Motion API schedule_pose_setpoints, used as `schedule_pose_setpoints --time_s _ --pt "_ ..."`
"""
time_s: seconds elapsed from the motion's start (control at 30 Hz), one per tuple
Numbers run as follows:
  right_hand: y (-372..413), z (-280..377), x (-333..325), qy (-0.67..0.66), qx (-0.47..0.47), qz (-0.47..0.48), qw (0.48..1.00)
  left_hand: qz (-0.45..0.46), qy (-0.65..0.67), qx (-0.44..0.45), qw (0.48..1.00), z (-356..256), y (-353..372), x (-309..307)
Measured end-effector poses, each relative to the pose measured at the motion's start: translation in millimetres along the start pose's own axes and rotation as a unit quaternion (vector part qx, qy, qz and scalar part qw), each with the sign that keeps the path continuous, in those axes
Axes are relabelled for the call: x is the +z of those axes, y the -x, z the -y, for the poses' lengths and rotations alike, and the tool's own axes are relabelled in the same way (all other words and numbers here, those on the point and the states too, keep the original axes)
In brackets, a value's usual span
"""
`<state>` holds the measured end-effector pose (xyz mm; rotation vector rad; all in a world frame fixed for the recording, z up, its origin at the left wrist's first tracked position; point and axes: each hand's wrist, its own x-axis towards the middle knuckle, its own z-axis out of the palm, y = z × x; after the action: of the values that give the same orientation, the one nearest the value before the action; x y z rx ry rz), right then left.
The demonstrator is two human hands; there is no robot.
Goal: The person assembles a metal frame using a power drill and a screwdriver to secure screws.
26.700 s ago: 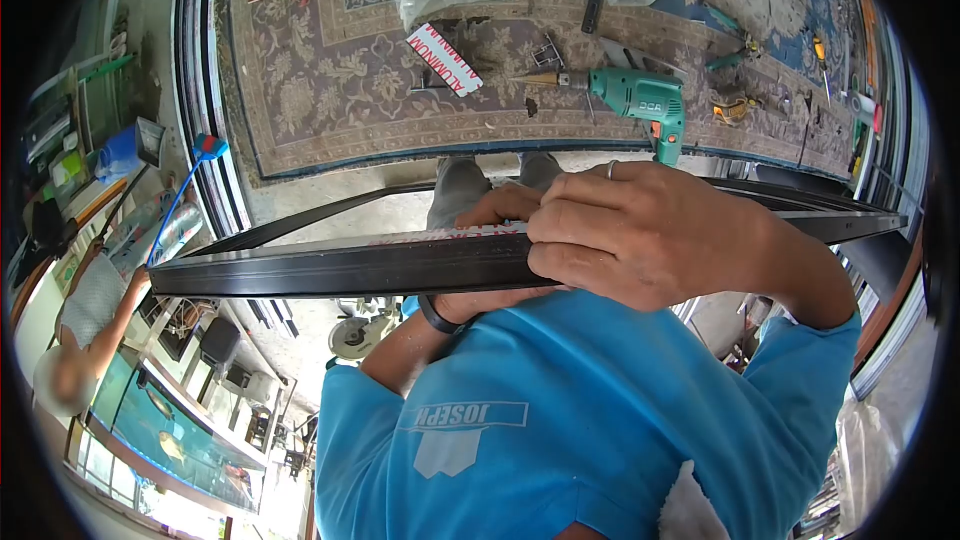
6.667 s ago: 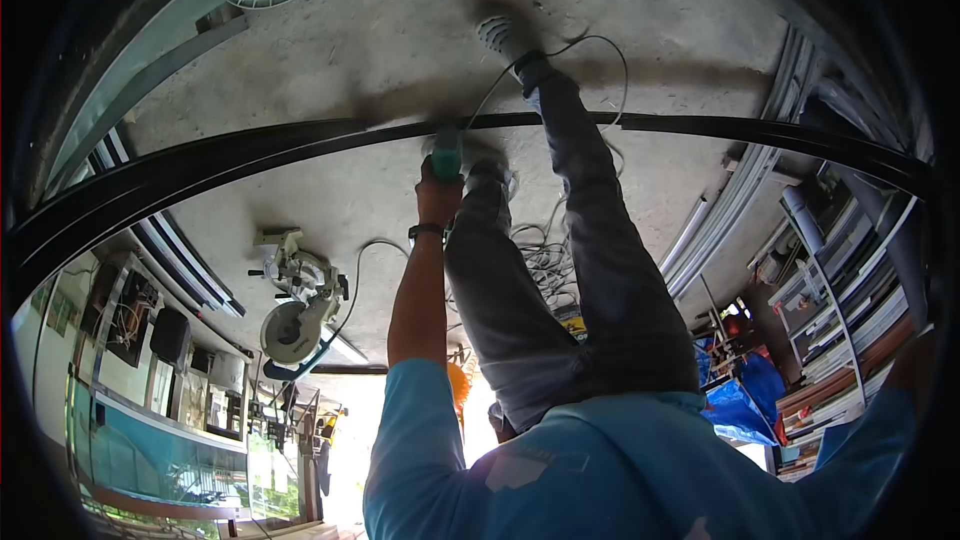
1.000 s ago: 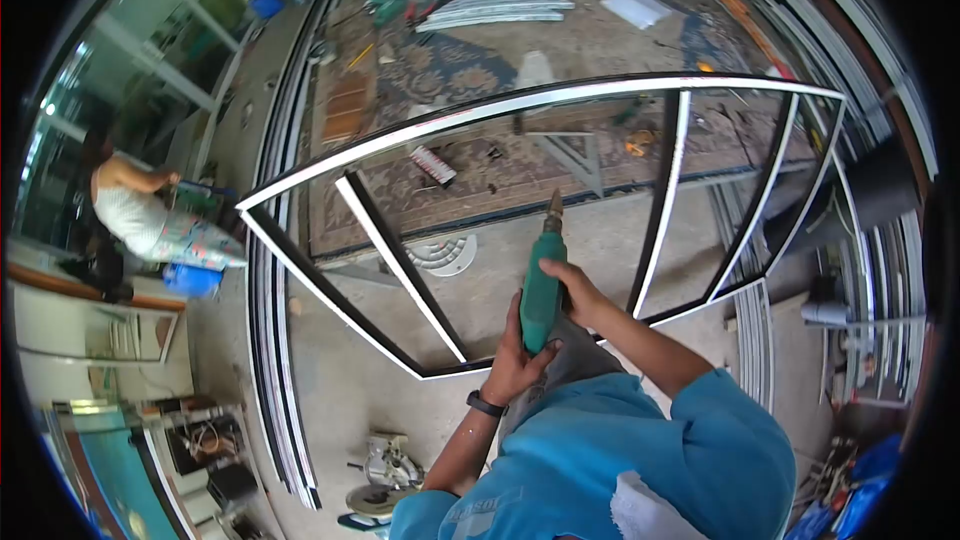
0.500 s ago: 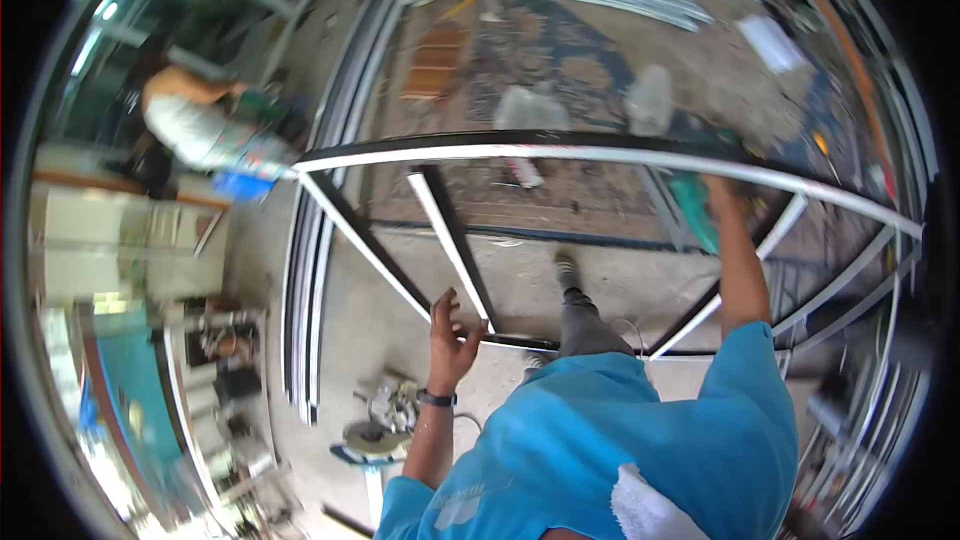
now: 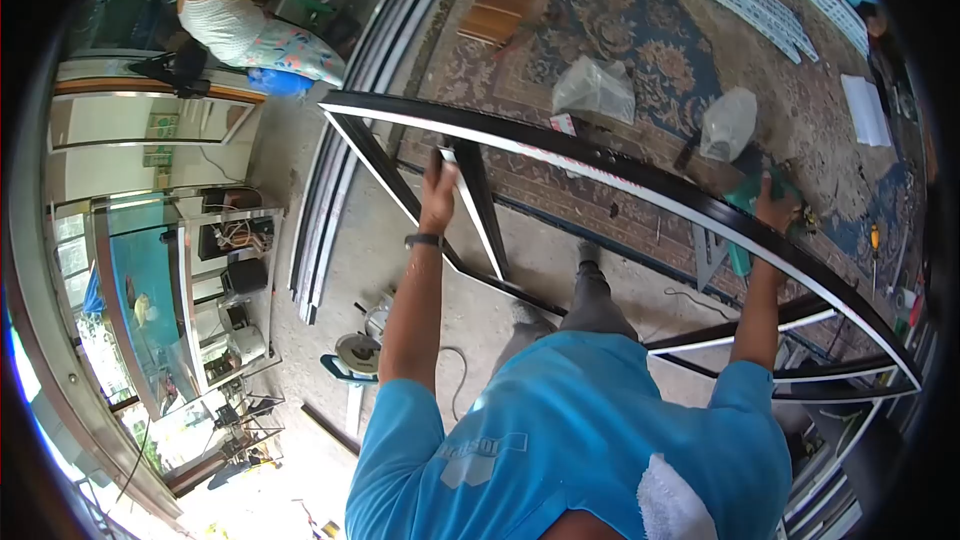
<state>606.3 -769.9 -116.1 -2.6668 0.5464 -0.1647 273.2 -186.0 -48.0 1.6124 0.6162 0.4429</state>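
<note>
My left hand (image 5: pixel 438 192) is wrapped round the free upper end of a short black-and-white metal bar (image 5: pixel 484 215), which stands inside a large frame. My right hand (image 5: pixel 776 208) grips a green power drill (image 5: pixel 742 198), held just past the frame's long rail. That black-and-white metal frame (image 5: pixel 600 165) spans the view in front of me, tilted down toward the right. My right forearm passes behind the rail, partly hidden by it.
A patterned rug (image 5: pixel 640 50) lies ahead with plastic bags (image 5: pixel 595 90), brown panels (image 5: pixel 503 5) and slotted metal strips (image 5: pixel 725 0). Long metal profiles (image 5: pixel 345 155) lie at left. A circular saw (image 5: pixel 357 352) stands on the floor. Another person (image 5: pixel 235 20) sits at upper left.
My left hand has reached forward and closed round the bar's upper end. My view has turned, so the frame now slants down to the right. The drill stays in my right hand.
</note>
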Motion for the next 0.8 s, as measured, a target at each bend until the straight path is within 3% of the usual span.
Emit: schedule_pose_setpoints --time_s 0.07,0.1,0.17,0.2,0.23,0.27,0.3,0.33,0.37,0.4,0.43,0.5,0.53,0.57,0.6,0.67,0.7,0.77,0.8 --pt "14.5 -36.8 20.4 -0.064 -0.104 -0.058 0.991 -0.005 -0.029 -0.024 0.999 1.5 -11.8 5.2" --pt "26.7 -60.2 27.1 0.014 -0.316 -0.072 0.946 -0.004 -0.049 0.001 0.999 0.9 -8.2 8.6" --pt "94.7 -40.8 -8.6 -0.125 -0.249 0.057 0.959 -0.011 -0.079 0.051 0.995 -14.4 8.3 17.7" --pt "134.3 -27.4 -31.5 -0.173 -0.208 0.132 0.954 -0.029 -0.07 0.022 0.997 -26.4 29.3 17.7" --pt "164.8 -11.9 -48.7 -0.198 -0.183 0.188 0.945 -0.048 -0.133 0.106 0.984 -28.7 32.1 14.3" --pt "183.3 -22.2 -43.1 -0.223 -0.196 0.217 0.93 -0.077 -0.198 0.187 0.959 -31.1 35.0 11.0" --pt "208.8 -16.8 -52.5 -0.181 -0.233 0.214 0.931 -0.073 -0.211 0.214 0.951 -30.3 41.3 7.8" --pt "233.0 -22.3 -39.4 -0.305 -0.231 0.254 0.889 -0.07 -0.223 0.241 0.942 -29.5 47.6 4.7" --pt "257.5 -10.3 -48.1 -0.229 -0.214 0.294 0.903 -0.066 -0.235 0.268 0.932 -28.7 53.8 1.5" --pt "276.3 -15.3 -33.9 -0.248 -0.216 0.33 0.885 -0.025 -0.151 0.181 0.972 -0.6 55.3 -10.2" --pt "299.8 2.3 -37.7 -0.222 -0.265 0.318 0.883 -0.028 -0.154 0.207 0.966 4.6 63.0 -5.9" --pt "338.3 49.0 -52.1 -0.18 -0.259 0.395 0.863 -0.091 -0.287 0.418 0.857 -11.5 76.7 18.7" --pt "354.5 53.8 -38.5 -0.179 -0.307 0.379 0.854 -0.105 -0.304 0.455 0.83 -17.6 80.5 31.5" --pt "368.2 77.5 -45.2 -0.127 -0.255 0.448 0.847 -0.058 -0.251 0.394 0.882 -22.0 90.4 40.8" --pt "382.9 83.0 -34.2 -0.15 -0.282 0.439 0.84 -0.021 -0.194 0.326 0.925 -26.4 100.3 50.1" --pt "405.9 88.9 -9.8 -0.153 -0.37 0.392 0.828 0.063 0.046 0.136 0.988 -61.3 107.6 79.2" --pt "418.5 89.1 -2.6 -0.155 -0.412 0.37 0.818 0.049 0.095 0.142 0.984 -62.7 109.9 91.0" --pt "427.5 107.5 -10.8 -0.079 -0.37 0.431 0.819 0.007 0.166 0.205 0.964 -62.8 109.7 110.1" --pt "430.3 112.1 -15.3 -0.04 -0.345 0.459 0.818 0.052 0.137 0.17 0.974 -61.1 115.0 104.7"
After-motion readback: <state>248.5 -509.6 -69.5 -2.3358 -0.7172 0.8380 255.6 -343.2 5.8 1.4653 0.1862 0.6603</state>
